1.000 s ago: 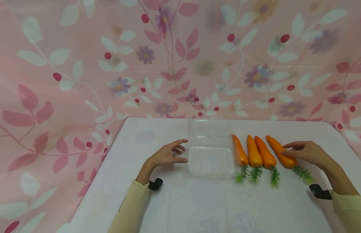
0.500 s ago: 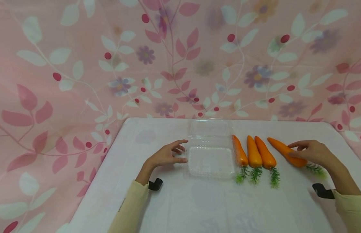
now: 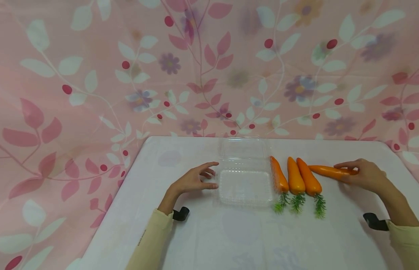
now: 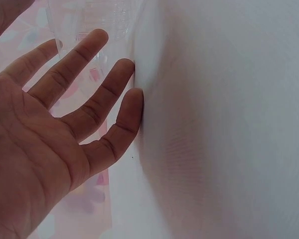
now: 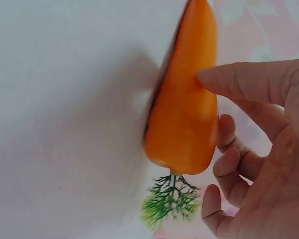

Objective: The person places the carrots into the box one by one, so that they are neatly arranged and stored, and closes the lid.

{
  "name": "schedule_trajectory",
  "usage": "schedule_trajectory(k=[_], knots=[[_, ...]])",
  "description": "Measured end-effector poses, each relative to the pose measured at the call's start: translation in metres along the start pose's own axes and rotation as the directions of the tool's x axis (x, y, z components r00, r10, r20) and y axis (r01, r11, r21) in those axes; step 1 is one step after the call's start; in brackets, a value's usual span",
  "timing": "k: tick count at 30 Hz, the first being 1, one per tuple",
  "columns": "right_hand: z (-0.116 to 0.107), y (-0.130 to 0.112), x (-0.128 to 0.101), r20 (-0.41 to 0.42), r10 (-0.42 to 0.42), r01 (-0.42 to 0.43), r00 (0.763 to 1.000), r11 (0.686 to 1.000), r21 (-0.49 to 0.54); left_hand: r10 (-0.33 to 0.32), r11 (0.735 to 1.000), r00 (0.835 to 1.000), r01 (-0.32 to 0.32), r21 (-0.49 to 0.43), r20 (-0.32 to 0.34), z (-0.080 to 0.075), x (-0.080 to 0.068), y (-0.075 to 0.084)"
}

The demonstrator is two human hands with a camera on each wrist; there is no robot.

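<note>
My right hand (image 3: pixel 350 173) grips an orange toy carrot (image 3: pixel 329 171) at its thick end. The carrot lies sideways, tip pointing left toward the row. In the right wrist view the thumb (image 5: pixel 239 82) presses the carrot (image 5: pixel 184 109) and the other fingers curl behind it; its green top (image 5: pixel 170 200) hangs free. Three more carrots (image 3: pixel 295 177) lie side by side to the left. An open, empty clear plastic clamshell box (image 3: pixel 244 182) sits left of them. My left hand (image 3: pixel 209 175) rests with relaxed fingers against the box's left edge and holds nothing. The left wrist view shows its spread fingers (image 4: pixel 104 99).
Everything lies on a white-covered table (image 3: pixel 229 240). A pink floral cloth (image 3: pixel 94 93) hangs behind it and down its left side. Black wrist straps (image 3: pixel 374 222) show at both cuffs.
My right hand has drawn the rightmost carrot away from the row and turned it sideways, tip to the left. Its green top is now hidden by the hand. The left hand has stayed put.
</note>
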State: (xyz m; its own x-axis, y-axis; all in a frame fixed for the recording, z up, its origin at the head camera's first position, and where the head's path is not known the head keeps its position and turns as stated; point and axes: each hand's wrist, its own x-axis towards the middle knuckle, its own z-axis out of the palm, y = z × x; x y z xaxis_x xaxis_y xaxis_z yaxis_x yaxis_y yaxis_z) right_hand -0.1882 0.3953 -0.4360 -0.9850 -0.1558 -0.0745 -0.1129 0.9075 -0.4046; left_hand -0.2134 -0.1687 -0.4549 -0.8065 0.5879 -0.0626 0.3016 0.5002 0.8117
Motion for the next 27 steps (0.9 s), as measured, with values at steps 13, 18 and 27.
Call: schedule_trajectory(k=[13, 18, 27], knots=[[0.016, 0.011, -0.003, -0.23, -0.153, 0.158, 0.961, 0.987, 0.003, -0.002, 1.0, 1.0, 0.002, -0.006, -0.002, 0.0, -0.002, 0.004], [0.018, 0.012, -0.007, -0.241, -0.1, 0.117, 0.965, 0.992, 0.057, 0.0, 1.0, 1.0, 0.0, -0.004, -0.004, -0.001, -0.001, 0.002], [0.023, 0.004, -0.011, -0.232, 0.212, -0.15, 0.949, 0.954, 0.261, -0.008, 1.0, 1.0, 0.008, 0.0, -0.002, -0.001, -0.001, 0.002]])
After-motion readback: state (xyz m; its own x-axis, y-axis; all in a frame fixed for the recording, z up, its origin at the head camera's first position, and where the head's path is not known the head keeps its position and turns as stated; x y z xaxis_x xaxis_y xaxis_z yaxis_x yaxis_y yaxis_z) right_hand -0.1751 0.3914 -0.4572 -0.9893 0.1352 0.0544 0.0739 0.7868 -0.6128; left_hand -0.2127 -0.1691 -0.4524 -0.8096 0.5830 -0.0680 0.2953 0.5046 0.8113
